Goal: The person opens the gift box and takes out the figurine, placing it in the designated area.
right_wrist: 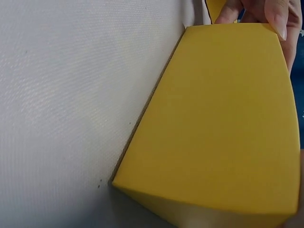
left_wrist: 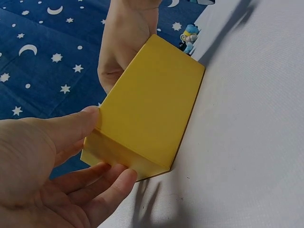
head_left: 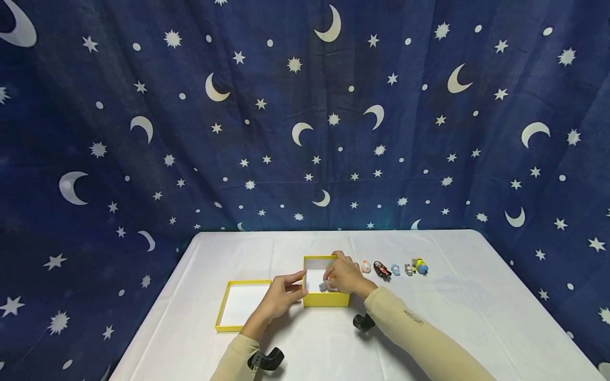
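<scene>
A yellow open-topped box (head_left: 326, 300) with a white inside sits on the white table. My left hand (head_left: 280, 297) holds it at its left end; in the left wrist view the thumb lies at the top edge and the fingers (left_wrist: 124, 183) against the end wall. My right hand (head_left: 347, 275) reaches over the right wall with fingers down inside the box. Beside those fingers, a small grey figure (head_left: 323, 287) and a bit of orange show in the box. Whether the right fingers grip a toy, I cannot tell. The right wrist view shows mainly the box's front wall (right_wrist: 213, 114).
A shallow yellow-rimmed lid (head_left: 245, 305), white inside up, lies left of the box. Right of the box stretches a row of small toys: a round pale one (head_left: 365, 266), a dark-robed doll (head_left: 382, 270), a light-blue figure (head_left: 395, 269), a grey one (head_left: 408, 270) and a yellow-and-blue one (head_left: 420, 266).
</scene>
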`<state>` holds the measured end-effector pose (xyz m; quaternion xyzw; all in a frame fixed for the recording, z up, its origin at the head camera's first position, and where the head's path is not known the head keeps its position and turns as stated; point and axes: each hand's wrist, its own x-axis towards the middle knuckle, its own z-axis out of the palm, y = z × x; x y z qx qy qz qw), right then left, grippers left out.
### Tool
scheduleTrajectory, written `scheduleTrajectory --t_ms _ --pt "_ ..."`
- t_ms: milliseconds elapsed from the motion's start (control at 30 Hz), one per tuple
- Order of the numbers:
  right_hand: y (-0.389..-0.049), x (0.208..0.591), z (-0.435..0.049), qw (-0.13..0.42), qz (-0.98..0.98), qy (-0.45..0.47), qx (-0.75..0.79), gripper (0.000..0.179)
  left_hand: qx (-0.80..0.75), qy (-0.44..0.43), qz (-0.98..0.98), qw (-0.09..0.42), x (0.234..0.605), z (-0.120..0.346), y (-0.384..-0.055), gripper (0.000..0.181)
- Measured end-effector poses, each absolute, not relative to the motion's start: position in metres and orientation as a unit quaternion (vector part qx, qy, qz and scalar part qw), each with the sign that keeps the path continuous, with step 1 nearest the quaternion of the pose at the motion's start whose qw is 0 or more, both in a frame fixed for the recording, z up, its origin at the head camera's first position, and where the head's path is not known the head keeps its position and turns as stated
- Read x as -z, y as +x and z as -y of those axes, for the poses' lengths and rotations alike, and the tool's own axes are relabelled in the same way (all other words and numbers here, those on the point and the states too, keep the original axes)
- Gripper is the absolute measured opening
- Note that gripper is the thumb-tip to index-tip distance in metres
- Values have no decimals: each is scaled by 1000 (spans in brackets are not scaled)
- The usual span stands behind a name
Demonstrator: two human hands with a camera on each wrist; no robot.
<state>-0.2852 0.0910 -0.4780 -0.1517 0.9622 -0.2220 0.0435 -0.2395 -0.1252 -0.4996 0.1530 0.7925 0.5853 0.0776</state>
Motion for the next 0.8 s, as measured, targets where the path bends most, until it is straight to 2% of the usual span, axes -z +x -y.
scheduleTrajectory --t_ms 400,633,800 --pt "-292 471 -106 10 -921 -181 345 12 -583 148 -794 84 501 124 -240 53" --pt "-296 461 -114 -18 -915 -144 375 16 -590 148 -789 87 493 123 -236 53" --pt "-300 458 -121 -32 -893 -186 409 19 -588 146 -791 87 484 122 -231 51"
